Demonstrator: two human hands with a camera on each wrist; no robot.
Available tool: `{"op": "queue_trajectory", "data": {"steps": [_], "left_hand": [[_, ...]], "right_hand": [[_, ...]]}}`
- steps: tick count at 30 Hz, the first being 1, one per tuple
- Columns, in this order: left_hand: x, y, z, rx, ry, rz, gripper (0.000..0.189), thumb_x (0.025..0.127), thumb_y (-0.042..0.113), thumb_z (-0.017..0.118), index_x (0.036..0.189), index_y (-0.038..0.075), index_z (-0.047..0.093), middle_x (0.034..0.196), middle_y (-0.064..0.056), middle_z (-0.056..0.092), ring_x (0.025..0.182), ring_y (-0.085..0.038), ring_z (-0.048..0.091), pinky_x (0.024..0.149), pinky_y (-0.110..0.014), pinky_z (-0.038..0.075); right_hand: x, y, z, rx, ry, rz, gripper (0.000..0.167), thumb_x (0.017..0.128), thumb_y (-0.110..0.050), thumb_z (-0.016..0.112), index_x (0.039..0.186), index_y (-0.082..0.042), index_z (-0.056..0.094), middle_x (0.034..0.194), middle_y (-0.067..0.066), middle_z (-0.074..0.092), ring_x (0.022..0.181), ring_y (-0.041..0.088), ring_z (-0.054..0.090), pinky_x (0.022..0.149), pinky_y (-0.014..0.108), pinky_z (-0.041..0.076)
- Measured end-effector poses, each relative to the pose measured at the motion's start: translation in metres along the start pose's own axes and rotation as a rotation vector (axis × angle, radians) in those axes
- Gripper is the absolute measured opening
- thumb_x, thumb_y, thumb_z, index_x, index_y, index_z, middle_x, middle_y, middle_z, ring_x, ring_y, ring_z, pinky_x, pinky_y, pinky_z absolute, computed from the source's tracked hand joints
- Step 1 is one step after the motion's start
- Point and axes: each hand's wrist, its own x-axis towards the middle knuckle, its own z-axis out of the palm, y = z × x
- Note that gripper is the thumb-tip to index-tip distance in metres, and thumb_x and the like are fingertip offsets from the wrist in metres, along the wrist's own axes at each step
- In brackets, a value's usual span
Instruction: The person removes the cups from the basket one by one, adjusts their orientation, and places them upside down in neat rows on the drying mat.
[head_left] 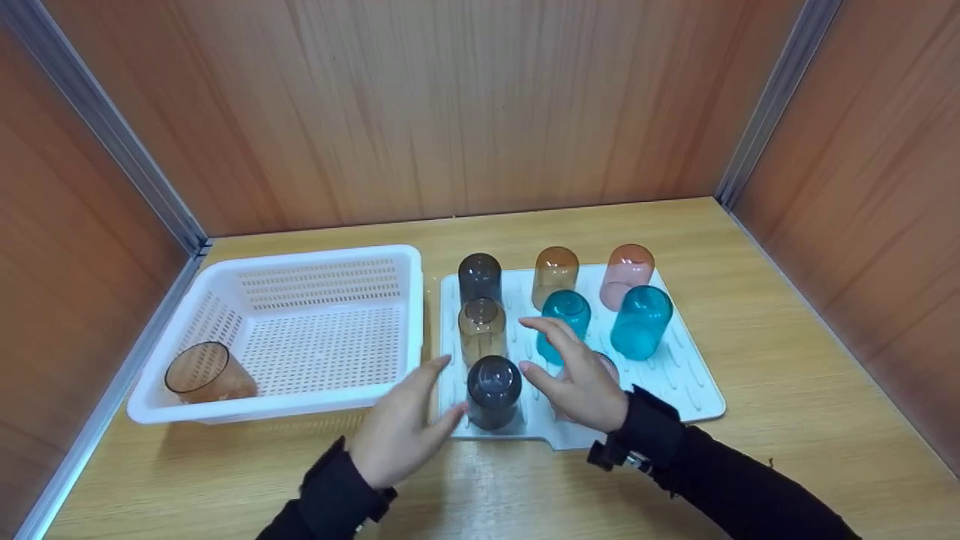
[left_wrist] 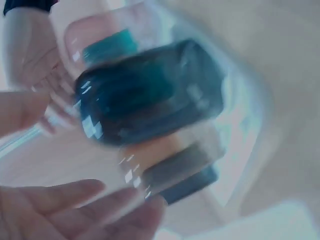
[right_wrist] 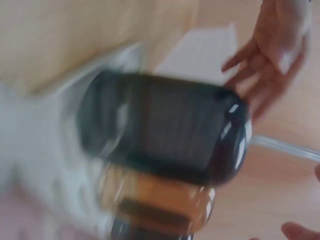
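Observation:
A dark grey tumbler (head_left: 493, 394) stands upside down at the front left of the white draining mat (head_left: 694, 382). On its left is my left hand (head_left: 401, 427), fingers extended and thumb close to the glass. My right hand (head_left: 581, 379) is spread on the other side, fingers loosely bent with nothing gripped. Behind the dark tumbler stand a light brown glass (head_left: 482, 334) and another dark glass (head_left: 480, 277). A pinkish glass (head_left: 609, 366) is mostly hidden under my right hand. Both wrist views are blurred; the dark tumbler (left_wrist: 150, 95) fills their middle.
Two teal glasses (head_left: 641, 322), an amber glass (head_left: 556, 277) and a pink glass (head_left: 628, 276) stand upside down on the mat. Left of it, a white plastic basket (head_left: 416, 322) holds one tilted brown glass (head_left: 210, 373). Wooden panels (head_left: 465, 112) enclose the table.

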Motion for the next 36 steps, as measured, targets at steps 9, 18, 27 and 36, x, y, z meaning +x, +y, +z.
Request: {"op": "queue_trajectory", "data": {"steps": [9, 18, 27, 36], "left_hand": [[0.033, -0.025, -0.061, 0.165, 0.446, 0.119, 0.06, 0.087, 0.017, 0.073, 0.136, -0.008, 0.049, 0.131, -0.029, 0.057, 0.122, -0.043, 0.055, 0.106, -0.053, 0.042], [0.059, -0.066, -0.106, 0.293, 0.329, -0.213, 0.069, 0.092, 0.027, 0.066, 0.141, -0.013, 0.04, 0.138, -0.037, 0.047, 0.126, -0.053, 0.046, 0.108, -0.06, 0.036], [0.064, -0.107, -0.142, 0.511, 0.041, -0.607, 0.068, 0.091, 0.037, 0.058, 0.128, -0.018, 0.046, 0.126, -0.044, 0.045, 0.113, -0.061, 0.046, 0.087, -0.065, 0.046], [0.045, -0.128, -0.163, 0.489, -0.004, -0.759, 0.049, 0.091, 0.028, 0.059, 0.105, -0.018, 0.057, 0.099, -0.036, 0.058, 0.089, -0.046, 0.056, 0.071, -0.052, 0.05]], "right_hand": [[0.025, -0.028, 0.035, 0.433, -0.083, 0.073, 0.063, 0.098, -0.018, 0.058, 0.151, -0.002, 0.028, 0.155, 0.022, 0.033, 0.146, 0.036, 0.03, 0.119, 0.05, 0.027], [0.038, -0.047, 0.07, 0.493, -0.143, 0.136, 0.073, 0.097, -0.017, 0.058, 0.155, -0.003, 0.016, 0.162, 0.018, 0.018, 0.151, 0.033, 0.019, 0.121, 0.045, 0.024], [0.054, -0.05, 0.102, 0.492, -0.202, 0.255, 0.082, 0.095, -0.023, 0.06, 0.158, -0.012, 0.009, 0.161, 0.022, 0.018, 0.148, 0.041, 0.021, 0.119, 0.049, 0.026], [0.068, -0.05, 0.124, 0.599, -0.193, 0.328, 0.082, 0.099, -0.013, 0.054, 0.157, -0.006, -0.003, 0.151, 0.023, 0.04, 0.128, 0.031, 0.056, 0.103, 0.035, 0.049]]}}
